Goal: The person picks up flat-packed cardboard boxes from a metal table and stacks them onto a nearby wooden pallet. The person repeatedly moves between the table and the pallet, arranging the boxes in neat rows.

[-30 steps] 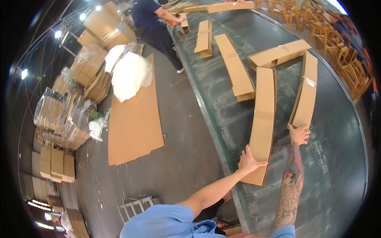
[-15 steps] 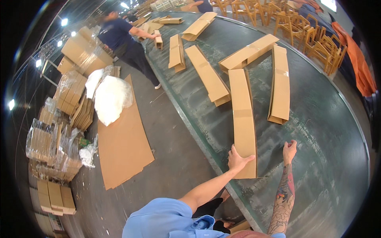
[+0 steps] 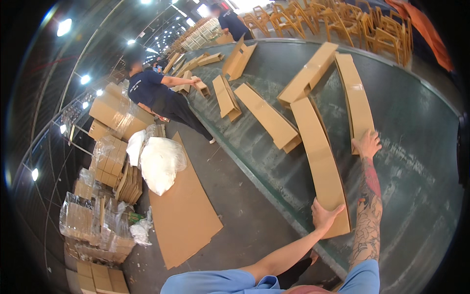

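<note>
On the green table (image 3: pixel 416 201), a long cardboard box (image 3: pixel 319 159) stretches away from me, and my left hand (image 3: pixel 326 215) has hold of its near end. The thumb lies across the top and the fingers bend along the left edge (their tips are out of sight), so that grip is spread about the box rather than balled up.

To the right, a second box (image 3: pixel 356 90) lies beside it with a gap between. My right hand (image 3: pixel 367 143) is at its near end, fingers fanned past the right edge and thumb toward the left; I cannot tell whether it has closed on the cardboard or just rests there.

Beyond both, a slanted box (image 3: pixel 311 73) crosses near their far ends. Left of my long box lies another, the angled box (image 3: pixel 267 115). Farther up the table, a person in a dark blue shirt (image 3: pixel 147 85) reaches a hand to a small box (image 3: pixel 200 87). Wooden chairs (image 3: pixel 342 24) stand past the far edge.
</note>
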Demonstrator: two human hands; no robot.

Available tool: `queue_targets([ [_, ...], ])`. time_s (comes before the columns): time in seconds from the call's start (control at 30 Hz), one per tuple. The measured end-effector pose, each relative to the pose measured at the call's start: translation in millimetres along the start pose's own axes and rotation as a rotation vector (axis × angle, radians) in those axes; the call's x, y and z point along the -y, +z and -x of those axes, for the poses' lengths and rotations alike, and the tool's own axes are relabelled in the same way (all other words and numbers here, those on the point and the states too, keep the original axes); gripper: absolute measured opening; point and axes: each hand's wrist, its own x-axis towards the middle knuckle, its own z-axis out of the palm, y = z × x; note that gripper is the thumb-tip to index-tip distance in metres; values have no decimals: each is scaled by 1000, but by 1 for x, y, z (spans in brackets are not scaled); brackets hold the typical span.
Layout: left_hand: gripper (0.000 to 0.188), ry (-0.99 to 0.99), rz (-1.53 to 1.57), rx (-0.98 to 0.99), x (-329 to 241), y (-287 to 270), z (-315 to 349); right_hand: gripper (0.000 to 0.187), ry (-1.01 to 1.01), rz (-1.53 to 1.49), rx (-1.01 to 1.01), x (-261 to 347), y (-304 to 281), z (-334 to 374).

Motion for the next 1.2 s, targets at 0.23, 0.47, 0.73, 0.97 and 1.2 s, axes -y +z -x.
queue_targets([
  [0.23,70,-153,464,162,39,-3,-7,95,52,33,93,-51,-58,101],
  [0.47,73,-364,342,923,47,-24,106,103,150,-72,123,-223,-150,313],
  [0.73,59,-457,23,1428,137,-111,179,118,467,-93,-67,-289,-129,516],
  [0.97,61,-302,-337,1807,94,-125,265,125,538,-922,34,-363,-145,714],
  [1.2,64,-228,-514,2311,63,-60,388,92,518,-1793,-304,-341,-188,943],
])
